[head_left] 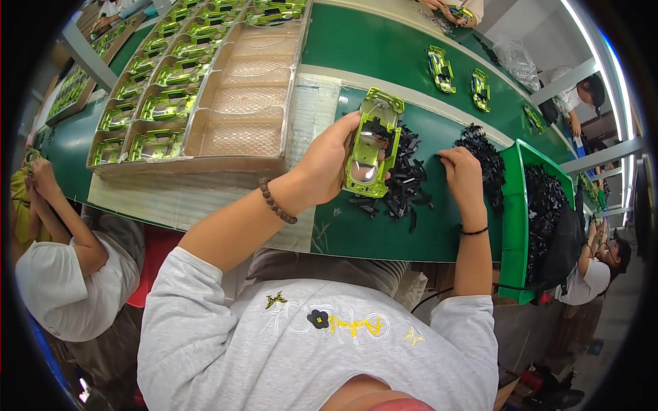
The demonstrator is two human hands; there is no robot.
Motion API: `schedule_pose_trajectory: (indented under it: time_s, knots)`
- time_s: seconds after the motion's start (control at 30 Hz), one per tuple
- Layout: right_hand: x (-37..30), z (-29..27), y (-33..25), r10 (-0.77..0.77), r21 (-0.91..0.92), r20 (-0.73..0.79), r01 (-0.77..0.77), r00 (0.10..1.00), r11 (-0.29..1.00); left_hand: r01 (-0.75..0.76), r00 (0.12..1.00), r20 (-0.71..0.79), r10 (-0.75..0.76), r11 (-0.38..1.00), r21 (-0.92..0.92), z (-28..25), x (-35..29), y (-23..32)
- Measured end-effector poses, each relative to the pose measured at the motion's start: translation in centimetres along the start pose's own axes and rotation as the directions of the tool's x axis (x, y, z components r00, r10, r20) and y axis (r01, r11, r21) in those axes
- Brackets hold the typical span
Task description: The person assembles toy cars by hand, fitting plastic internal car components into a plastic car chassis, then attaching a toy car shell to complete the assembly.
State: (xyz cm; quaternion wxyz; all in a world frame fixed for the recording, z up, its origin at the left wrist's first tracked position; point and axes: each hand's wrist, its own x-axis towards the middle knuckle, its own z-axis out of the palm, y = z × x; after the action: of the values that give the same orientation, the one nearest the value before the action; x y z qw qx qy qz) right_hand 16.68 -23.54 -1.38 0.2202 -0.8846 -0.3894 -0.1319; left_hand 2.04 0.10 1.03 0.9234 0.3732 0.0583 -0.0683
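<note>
Left hand [327, 157] grasping a translucent yellow-green toy-car body shell [370, 154] by its left side; right hand [460, 171] with thumb and fingertips drawn together, the contact being too small to tell whether a part is pinched. The shell is held lengthwise above the green work surface [442, 236], partly overlapping, in this view, a loose pile of black plastic pieces [404, 188]. A dark piece shows within the upper half of the shell. The right hand lies between that pile and a second black heap [483, 154], beside which stands a green plastic bin [515, 226] of similar parts. To the left, a compartmented tray [240, 133] bears further green shells [159, 144]. The step in hand is judged to be the fitting of black pieces to the shell, at the stage of picking up or presenting one. The next move would call for a steady shell and a precise fingertip pinch, with the piece correctly turned.
</note>
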Motion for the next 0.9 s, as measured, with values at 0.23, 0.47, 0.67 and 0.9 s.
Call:
schedule_pose_trajectory:
  time_s: [0.23,0.47,0.67,0.9]
  knots:
    - [4.1,-4.3,-10.6,-0.129,0.263,-0.196,0.179,0.972,0.948,-0.030,0.997,-0.065,0.034,0.997,0.066,1.0,-1.3,-0.8]
    - [5.2,-2.2,-12.4,-0.345,0.038,-0.267,0.367,0.900,0.929,-0.093,0.996,0.006,0.094,0.971,0.220,1.3,-1.3,-1.5]
    - [5.6,-3.1,-11.9,-0.312,0.151,-0.145,0.333,0.939,0.931,-0.084,0.996,0.020,0.082,0.967,0.241,1.4,-1.7,-1.3]
    - [8.2,-5.7,-8.2,-0.233,0.724,0.547,-0.314,0.804,0.614,-0.104,0.994,0.083,0.070,0.828,0.551,2.4,-2.5,0.4]
